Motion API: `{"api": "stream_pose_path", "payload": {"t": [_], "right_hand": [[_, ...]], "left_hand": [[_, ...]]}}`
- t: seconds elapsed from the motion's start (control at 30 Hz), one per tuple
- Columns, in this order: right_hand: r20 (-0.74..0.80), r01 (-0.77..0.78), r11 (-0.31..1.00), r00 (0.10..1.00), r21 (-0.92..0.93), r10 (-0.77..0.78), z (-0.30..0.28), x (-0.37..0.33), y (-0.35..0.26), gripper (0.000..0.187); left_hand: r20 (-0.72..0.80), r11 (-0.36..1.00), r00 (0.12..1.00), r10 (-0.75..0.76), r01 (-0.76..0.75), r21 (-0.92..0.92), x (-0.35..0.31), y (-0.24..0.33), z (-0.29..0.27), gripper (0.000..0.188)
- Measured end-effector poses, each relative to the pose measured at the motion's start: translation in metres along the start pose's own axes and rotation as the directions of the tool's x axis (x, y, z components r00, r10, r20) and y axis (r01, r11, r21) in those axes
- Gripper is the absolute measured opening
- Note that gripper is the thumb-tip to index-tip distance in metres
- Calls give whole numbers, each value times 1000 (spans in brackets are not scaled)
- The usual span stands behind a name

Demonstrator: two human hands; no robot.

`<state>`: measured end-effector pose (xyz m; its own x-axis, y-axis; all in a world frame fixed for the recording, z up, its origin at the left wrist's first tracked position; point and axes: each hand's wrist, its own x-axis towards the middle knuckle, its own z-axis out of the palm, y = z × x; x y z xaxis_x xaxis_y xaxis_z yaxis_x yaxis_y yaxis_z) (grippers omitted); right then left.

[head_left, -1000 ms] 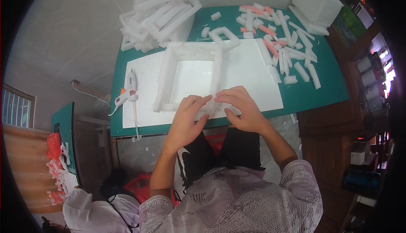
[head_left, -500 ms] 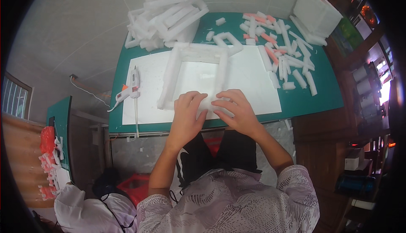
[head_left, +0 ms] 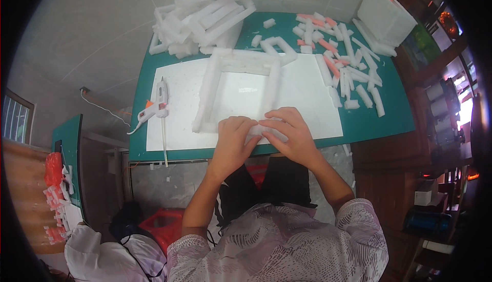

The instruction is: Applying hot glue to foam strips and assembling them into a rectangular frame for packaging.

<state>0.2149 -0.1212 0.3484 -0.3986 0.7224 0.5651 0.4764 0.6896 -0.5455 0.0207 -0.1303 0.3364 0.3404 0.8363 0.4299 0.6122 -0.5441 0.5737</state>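
Note:
A rectangular white foam frame [head_left: 207,95] lies on a white board [head_left: 310,102] in front of me. At the frame's near side, my left hand [head_left: 234,137] is closed, its fingers curled over the near bar and its thumb on the side toward me. Close beside it, my right hand [head_left: 289,134] grips the same bar between fingers and thumb. My fingertips almost meet there and hide part of the bar. A white glue gun [head_left: 162,97] lies left of the frame, its nozzle and orange trigger showing.
A tall pile of foam frames [head_left: 212,18] stands at the back left. A small foam frame [head_left: 281,47] lies behind the large one. Loose white and pink foam strips [head_left: 348,67] cover the table's right side. A foam box [head_left: 385,16] is at the far right corner.
My left hand has shifted slightly right and toward me, and its fingertips have come nearer my right hand's. Both hands stay at the frame's near bar.

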Motion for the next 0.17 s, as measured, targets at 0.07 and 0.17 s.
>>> {"api": "stream_pose_path", "payload": {"t": [0.07, 0.17], "right_hand": [[11, -26, 1000, 1000, 16, 26, 0, 0, 0, 28], [29, -47, 999, 998, 26, 47, -1, 0, 0, 28]], "left_hand": [[1, 1000, 1000, -3, 3, -9, 0, 0, 0, 32], [6, 1000, 1000, -5, 5, -6, 1, 0, 1, 33]]}}
